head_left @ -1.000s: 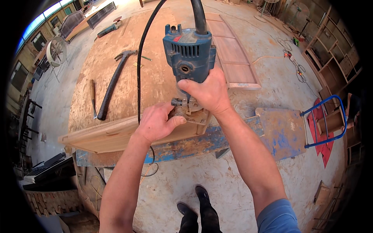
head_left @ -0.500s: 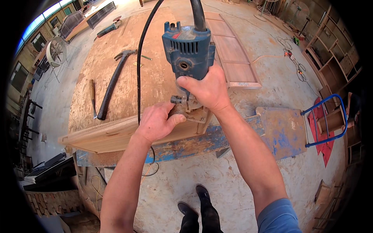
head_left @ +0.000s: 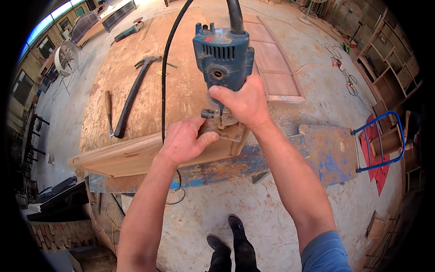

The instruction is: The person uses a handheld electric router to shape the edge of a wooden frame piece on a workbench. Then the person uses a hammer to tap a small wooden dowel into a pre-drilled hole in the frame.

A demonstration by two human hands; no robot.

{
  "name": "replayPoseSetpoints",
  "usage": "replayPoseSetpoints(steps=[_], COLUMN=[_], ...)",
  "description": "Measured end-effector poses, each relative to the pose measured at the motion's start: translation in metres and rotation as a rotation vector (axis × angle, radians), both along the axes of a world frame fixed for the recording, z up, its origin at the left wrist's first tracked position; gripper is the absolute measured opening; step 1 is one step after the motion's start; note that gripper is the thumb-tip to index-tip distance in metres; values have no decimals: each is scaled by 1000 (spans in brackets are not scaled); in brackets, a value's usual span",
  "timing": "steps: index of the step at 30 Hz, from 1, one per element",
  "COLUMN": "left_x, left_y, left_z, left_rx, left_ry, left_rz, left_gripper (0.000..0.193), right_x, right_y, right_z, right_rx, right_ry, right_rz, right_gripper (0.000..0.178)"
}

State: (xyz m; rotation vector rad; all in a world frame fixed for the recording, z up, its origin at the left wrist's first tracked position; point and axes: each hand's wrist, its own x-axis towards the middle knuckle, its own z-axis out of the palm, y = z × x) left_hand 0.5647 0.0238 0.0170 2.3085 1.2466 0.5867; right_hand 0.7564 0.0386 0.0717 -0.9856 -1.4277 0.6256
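My right hand (head_left: 244, 102) is wrapped round the lower body of a blue trim router (head_left: 223, 56), thumb across its front. The router stands upright with its base plate (head_left: 232, 131) on the top edge of a wooden panel (head_left: 136, 156), near the panel's right end. My left hand (head_left: 183, 141) grips that same edge just left of the base plate. Its thumb lies along the front face, and the index fingertip comes close to the router's clamp knob (head_left: 207, 113). The other left fingers are partly hidden. The cutting bit cannot be seen.
Left on the dusty board (head_left: 118, 86) lie a claw hammer (head_left: 132, 97), a chisel (head_left: 108, 113) and a green pencil (head_left: 172, 66). A black cable (head_left: 164, 90) hangs beside my left hand. Beyond the router lies a framed panel (head_left: 274, 59). A blue-framed trolley (head_left: 380, 140) stands right.
The router and my right hand have shifted slightly to the right along the panel edge. My left hand stays almost in place on the panel.
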Motion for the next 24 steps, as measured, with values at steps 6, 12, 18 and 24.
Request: replayPoseSetpoints(steps=[6,12,18,24], left_x=[-2,-3,-4,-7], left_y=[-2,-2,0,2], left_z=[3,5,0,-3], left_rx=[49,53,102,122], left_ry=[35,58,37,43], left_rz=[-29,-55,-79,-91], left_gripper=[59,60,64,65], right_x=[0,-5,-5,-5], right_y=[-14,-19,-15,-14], right_z=[5,7,6,6], right_rx=[32,-54,-25,17], right_ry=[-29,0,-2,-18], right_rz=[17,39,39,31], right_gripper=[53,53,53,52])
